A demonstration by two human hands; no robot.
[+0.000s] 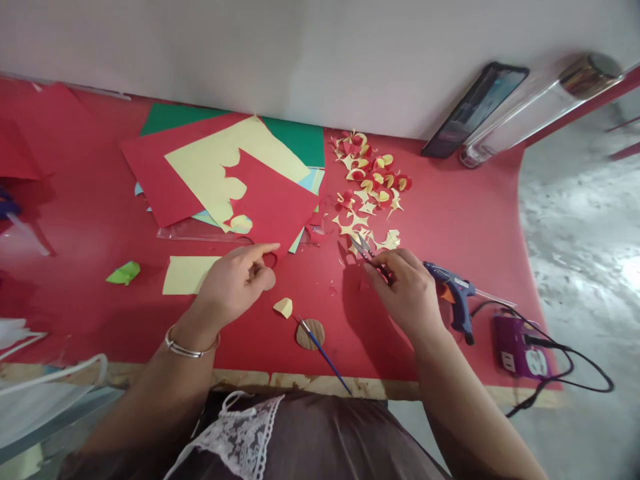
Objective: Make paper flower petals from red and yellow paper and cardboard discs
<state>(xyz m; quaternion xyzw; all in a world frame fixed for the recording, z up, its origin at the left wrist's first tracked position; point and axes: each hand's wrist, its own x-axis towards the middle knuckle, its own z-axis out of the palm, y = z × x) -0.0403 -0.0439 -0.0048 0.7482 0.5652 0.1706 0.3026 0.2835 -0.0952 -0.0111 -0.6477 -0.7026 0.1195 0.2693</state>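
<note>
My right hand [405, 287] is closed round a small pair of scissors [367, 250], whose blades point up and left over cream paper scraps [354, 227]. My left hand [240, 280] is near the lower edge of a red sheet [280, 200], index finger stretched to the right and the other fingers curled; whether it pinches anything is too small to tell. A cream sheet [200, 167] with scalloped cuts lies partly under the red one. Below my left hand sit a small cream paper piece [283, 307] and a round wooden disc [310, 335] with a blue brush [327, 360] across it.
Red and yellow paper petals [373, 173] are heaped at the back. On the right are a blue glue gun [455, 290], a purple power box [520, 347] with a black cable, a phone [475, 110] and a clear tube [530, 113]. A green leaf piece [123, 273] lies left.
</note>
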